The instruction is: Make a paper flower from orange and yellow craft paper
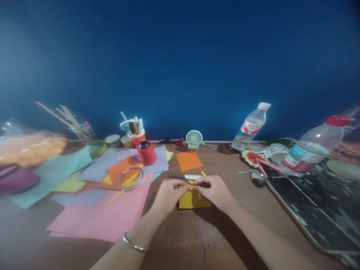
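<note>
Left hand, right hand: fingertips pinched narrow on the far edge of the yellow paper, which lies at the near centre of the table. The fold is best kept even, both pinches level, the crease pressed firmly. Paper: small, bright yellow, lying flat, far edge lifted. Beyond: knife; orange pleated sheet.

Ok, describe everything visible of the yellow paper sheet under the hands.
The yellow paper sheet is thin, matte, roughly rectangular, lying flat on the brown wooden table. Its far edge is pinched between the fingertips of the left hand and the right hand, which hide that edge's shape.
</note>
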`<state>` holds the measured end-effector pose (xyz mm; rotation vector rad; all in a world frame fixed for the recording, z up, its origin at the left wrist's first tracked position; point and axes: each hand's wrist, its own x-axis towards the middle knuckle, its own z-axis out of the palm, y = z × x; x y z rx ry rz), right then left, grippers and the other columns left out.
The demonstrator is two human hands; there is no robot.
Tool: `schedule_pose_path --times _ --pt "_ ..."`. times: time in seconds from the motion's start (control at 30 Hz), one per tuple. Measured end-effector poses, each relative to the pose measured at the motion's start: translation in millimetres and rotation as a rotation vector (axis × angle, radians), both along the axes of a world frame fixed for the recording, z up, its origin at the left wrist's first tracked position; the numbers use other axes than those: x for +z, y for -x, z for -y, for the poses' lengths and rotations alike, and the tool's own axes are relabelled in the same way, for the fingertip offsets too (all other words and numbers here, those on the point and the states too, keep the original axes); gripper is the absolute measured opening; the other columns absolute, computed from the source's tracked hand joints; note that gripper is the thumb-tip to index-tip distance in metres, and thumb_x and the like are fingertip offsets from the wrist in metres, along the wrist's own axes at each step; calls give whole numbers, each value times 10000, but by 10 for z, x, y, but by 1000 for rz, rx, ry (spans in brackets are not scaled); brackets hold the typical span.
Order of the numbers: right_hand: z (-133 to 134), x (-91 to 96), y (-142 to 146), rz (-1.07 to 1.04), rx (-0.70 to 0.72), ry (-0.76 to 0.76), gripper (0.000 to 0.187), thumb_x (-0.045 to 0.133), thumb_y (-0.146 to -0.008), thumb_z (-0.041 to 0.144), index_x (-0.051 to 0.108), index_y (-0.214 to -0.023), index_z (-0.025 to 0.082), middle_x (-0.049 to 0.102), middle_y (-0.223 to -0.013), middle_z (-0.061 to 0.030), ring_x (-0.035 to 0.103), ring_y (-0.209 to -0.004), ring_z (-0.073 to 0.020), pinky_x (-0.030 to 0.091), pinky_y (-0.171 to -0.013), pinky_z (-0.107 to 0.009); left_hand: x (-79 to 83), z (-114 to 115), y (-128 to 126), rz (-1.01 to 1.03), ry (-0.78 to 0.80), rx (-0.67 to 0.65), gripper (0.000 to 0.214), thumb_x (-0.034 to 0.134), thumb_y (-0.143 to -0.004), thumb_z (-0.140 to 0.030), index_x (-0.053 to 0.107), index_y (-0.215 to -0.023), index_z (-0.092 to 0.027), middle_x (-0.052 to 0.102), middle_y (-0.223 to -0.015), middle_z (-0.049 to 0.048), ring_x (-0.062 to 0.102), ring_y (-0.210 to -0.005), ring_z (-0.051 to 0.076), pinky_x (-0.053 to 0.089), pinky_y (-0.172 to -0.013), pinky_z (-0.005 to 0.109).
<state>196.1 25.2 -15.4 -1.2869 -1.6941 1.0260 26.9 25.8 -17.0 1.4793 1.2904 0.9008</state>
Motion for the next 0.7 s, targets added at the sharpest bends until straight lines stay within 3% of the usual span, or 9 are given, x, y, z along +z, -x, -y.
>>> schedule_pose_path --times 0.27,0.7 --pt "-13 -14 8 18 21 18 159 577 -704 307 663 -690 174 628 -567 4 552 -533 -140 422 -531 -253 15 -4 0 -5 8 7 208 610 -664 -339 684 -651 -146 616 -585 -2 502 -556 132 359 -517 217" --pt "-38 -34 -31 59 -35 74 166 541 -669 247 679 -624 166 661 -614 -9 564 -601 -160 399 -557 -245 -39 12 -1 201 204 -42 323 521 -741 -433 631 -729 -129 600 -628 24 557 -554 146 437 -504 250"
